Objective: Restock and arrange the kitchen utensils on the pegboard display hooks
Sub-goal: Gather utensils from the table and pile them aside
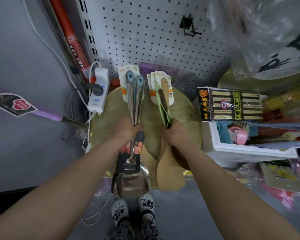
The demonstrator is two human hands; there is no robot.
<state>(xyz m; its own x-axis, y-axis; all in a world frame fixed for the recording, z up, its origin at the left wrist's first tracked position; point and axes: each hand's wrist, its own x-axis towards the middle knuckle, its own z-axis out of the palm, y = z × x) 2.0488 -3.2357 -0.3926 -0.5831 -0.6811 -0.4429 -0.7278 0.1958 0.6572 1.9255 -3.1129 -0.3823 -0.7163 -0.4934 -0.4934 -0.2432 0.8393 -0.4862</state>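
My left hand (126,129) grips a bundle of steel ladles and turners (134,101) by their handles. Blue hanging loops and card labels point up toward the pegboard; the shiny bowls (131,182) hang down near my feet. My right hand (176,131) grips a bundle of wooden rice paddles (168,174) together with a green-handled utensil (161,99), card labels up. The white pegboard (145,32) rises ahead, with one black wire hook (189,25) at its upper right carrying nothing.
A round woven bamboo tray (189,110) lies below my hands. A white power strip (99,90) with cables sits to the left. Packed chopsticks (232,104) and a white foam box (249,148) of goods stand at right. Plastic bags hang at upper right.
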